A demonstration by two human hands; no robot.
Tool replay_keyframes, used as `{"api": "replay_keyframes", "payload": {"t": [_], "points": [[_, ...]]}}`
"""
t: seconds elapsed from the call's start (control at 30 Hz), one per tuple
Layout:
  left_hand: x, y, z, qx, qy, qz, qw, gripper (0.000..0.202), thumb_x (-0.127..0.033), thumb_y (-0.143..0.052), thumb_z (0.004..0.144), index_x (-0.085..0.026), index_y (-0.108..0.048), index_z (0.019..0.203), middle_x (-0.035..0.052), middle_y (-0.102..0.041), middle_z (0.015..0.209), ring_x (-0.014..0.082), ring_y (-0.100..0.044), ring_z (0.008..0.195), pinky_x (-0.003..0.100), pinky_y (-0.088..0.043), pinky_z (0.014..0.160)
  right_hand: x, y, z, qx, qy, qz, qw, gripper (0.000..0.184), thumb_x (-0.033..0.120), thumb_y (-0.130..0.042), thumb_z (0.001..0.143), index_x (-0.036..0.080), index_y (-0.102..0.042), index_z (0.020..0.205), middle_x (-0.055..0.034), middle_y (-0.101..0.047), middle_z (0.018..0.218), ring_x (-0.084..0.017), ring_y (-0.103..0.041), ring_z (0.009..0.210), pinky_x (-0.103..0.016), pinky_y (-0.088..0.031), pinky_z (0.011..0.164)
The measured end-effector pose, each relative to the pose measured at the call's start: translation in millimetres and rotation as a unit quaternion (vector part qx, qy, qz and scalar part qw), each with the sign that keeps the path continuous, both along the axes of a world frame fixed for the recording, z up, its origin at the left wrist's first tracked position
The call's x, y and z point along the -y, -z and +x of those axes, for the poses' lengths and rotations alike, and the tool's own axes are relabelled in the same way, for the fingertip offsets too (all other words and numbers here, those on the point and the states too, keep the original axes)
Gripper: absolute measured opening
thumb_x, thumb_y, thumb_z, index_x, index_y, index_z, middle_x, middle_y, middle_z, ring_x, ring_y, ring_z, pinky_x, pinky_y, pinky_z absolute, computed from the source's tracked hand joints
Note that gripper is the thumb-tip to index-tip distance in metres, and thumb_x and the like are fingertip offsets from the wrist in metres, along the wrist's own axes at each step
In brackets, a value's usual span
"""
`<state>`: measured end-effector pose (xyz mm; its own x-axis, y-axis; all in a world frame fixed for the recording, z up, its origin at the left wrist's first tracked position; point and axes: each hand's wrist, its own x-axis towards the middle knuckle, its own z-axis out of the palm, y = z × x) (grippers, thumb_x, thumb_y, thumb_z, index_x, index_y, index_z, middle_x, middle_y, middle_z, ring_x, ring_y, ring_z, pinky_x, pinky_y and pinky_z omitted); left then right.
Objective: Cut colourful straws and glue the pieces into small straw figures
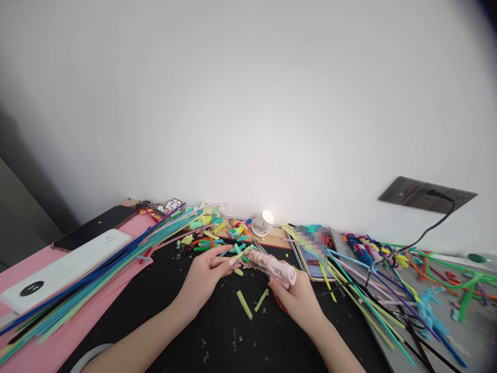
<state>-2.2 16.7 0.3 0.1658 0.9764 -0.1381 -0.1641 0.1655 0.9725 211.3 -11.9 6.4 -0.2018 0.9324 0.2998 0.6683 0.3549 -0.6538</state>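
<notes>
My left hand [207,277] pinches a short yellow-green pipe cleaner [241,256] between thumb and fingertips. Its far end meets the front of a pink patterned, barrel-shaped tool [267,263]; whether they touch I cannot tell. My right hand [297,298] is wrapped round the rear of this tool, whose exact kind is unclear. Something red shows under that hand. Two loose yellow pipe cleaner pieces [244,304] lie on the black mat [217,339] between my forearms. Beyond my fingers is a heap of short coloured pieces [205,243].
Long pipe cleaners [116,264] cross a white power bank [66,267] on the left, near a dark tablet [95,225]. A paper cup [264,223] stands by the wall. At right lie a phone [316,267], more pipe cleaners [365,305] and a black cable [430,228] from the wall socket.
</notes>
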Motion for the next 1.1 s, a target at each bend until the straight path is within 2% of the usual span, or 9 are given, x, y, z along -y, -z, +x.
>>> {"api": "replay_keyframes", "payload": {"t": [0.13, 0.23, 0.3, 0.37, 0.57, 0.73, 0.9, 1.1], "points": [[0.5, -1.0, -0.1, 0.004, 0.001, 0.0, 1.0, 0.057, -0.037, -0.067, 0.069, -0.01, -0.051, 0.116, 0.0108, -0.072, 0.09, 0.0254, -0.065, 0.091, 0.032, -0.05, 0.081, 0.2, 0.2, 0.6, 0.015, 0.01, 0.015, 1.0, 0.016, 0.021, -0.051, 0.079, 0.016, -0.061, 0.09, -0.003, -0.063, 0.075, -0.017, -0.057, 0.066, -0.025, -0.045, 0.06], [1.0, -0.6, -0.4, 0.002, 0.004, 0.001, 1.0, 0.056, -0.036, -0.066, 0.07, -0.01, -0.05, 0.116, 0.0111, -0.071, 0.091, 0.025, -0.065, 0.091, 0.032, -0.05, 0.081, 1.0, 1.6, 1.6, 0.026, 0.027, 0.023, 0.999, 0.012, 0.024, -0.051, 0.08, 0.016, -0.059, 0.076, -0.0012, -0.059, 0.065, -0.015, -0.054, 0.056, -0.023, -0.043, 0.053], [1.3, -0.1, -0.7, -0.001, 0.003, 0.001, 1.0, 0.055, -0.036, -0.066, 0.07, -0.01, -0.05, 0.116, 0.0109, -0.072, 0.09, 0.0247, -0.065, 0.091, 0.032, -0.05, 0.081, 1.0, 2.9, 2.2, 0.032, 0.037, 0.025, 0.998, 0.017, 0.026, -0.05, 0.08, 0.016, -0.056, 0.067, 0.0003, -0.055, 0.059, -0.014, -0.051, 0.052, -0.022, -0.04, 0.049], [1.2, 0.2, -0.7, -0.002, 0.002, 0.001, 1.0, 0.055, -0.037, -0.066, 0.07, -0.01, -0.051, 0.116, 0.0107, -0.072, 0.089, 0.0247, -0.065, 0.091, 0.031, -0.05, 0.081, 0.5, 3.8, 2.4, 0.033, 0.041, 0.029, 0.998, 0.018, 0.027, -0.05, 0.079, 0.017, -0.054, 0.064, 0.001, -0.053, 0.057, -0.013, -0.049, 0.051, -0.022, -0.04, 0.048], [0.6, -2.9, 0.1, -0.005, -0.004, -0.001, 1.0, 0.056, -0.039, -0.068, 0.067, -0.011, -0.054, 0.113, 0.0101, -0.072, 0.087, 0.026, -0.065, 0.091, 0.032, -0.051, 0.08, -1.1, 1.3, 1.5, 0.028, 0.039, 0.036, 0.998, 0.016, 0.027, -0.05, 0.079, 0.016, -0.059, 0.072, -0.0001, -0.058, 0.061, -0.014, -0.052, 0.052, -0.023, -0.042, 0.05], [0.8, -1.6, -0.5, -0.006, -0.004, 0.003, 1.0, 0.056, -0.039, -0.067, 0.067, -0.011, -0.053, 0.114, 0.01, -0.072, 0.087, 0.0258, -0.065, 0.091, 0.031, -0.051, 0.079, 0.3, -2.0, 0.5, 0.031, 0.047, 0.027, 0.998, 0.022, 0.026, -0.05, 0.079, 0.014, -0.062, 0.094, -0.0045, -0.066, 0.072, -0.018, -0.058, 0.06, -0.026, -0.046, 0.056], [0.5, 0.8, -1.3, -0.003, -0.002, 0.006, 1.0, 0.056, -0.037, -0.066, 0.069, -0.011, -0.052, 0.116, 0.0102, -0.072, 0.088, 0.0249, -0.065, 0.091, 0.031, -0.05, 0.08, -1.0, 1.2, 4.0, 0.038, 0.065, 0.023, 0.997, 0.02, 0.028, -0.05, 0.079, 0.015, -0.063, 0.086, -0.0029, -0.065, 0.067, -0.018, -0.059, 0.057, -0.025, -0.045, 0.052], [-1.0, 0.3, -2.2, -0.01, 0.0, 0.01, 1.0, 0.054, -0.037, -0.064, 0.072, -0.011, -0.05, 0.117, 0.0103, -0.072, 0.089, 0.0245, -0.065, 0.091, 0.031, -0.049, 0.081, -1.4, 2.5, 5.9, 0.027, 0.07, 0.028, 0.997, 0.023, 0.028, -0.049, 0.081, 0.015, -0.062, 0.095, -0.0046, -0.067, 0.075, -0.02, -0.061, 0.064, -0.026, -0.046, 0.057]]}}
